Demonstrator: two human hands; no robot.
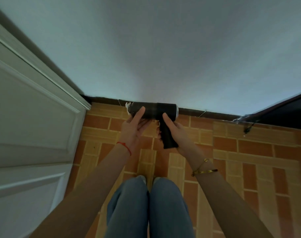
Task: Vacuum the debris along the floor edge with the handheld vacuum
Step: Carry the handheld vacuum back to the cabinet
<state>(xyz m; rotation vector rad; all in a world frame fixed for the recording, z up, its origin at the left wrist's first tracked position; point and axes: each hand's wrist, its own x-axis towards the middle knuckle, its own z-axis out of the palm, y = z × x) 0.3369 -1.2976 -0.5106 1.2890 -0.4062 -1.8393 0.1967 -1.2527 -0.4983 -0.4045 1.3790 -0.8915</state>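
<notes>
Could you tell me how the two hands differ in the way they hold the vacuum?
The left hand cups the barrel of the vacuum from below, fingers fairly straight; the right hand curls round the handle. The left wrist wears a red string, the right gold bracelets. Both touch the vacuum.

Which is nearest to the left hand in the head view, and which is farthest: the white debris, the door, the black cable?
From the left hand:
1. White debris, just above the fingertips, at the vacuum mouth.
2. Door, to the left.
3. Black cable, far right by the baseboard.
</notes>
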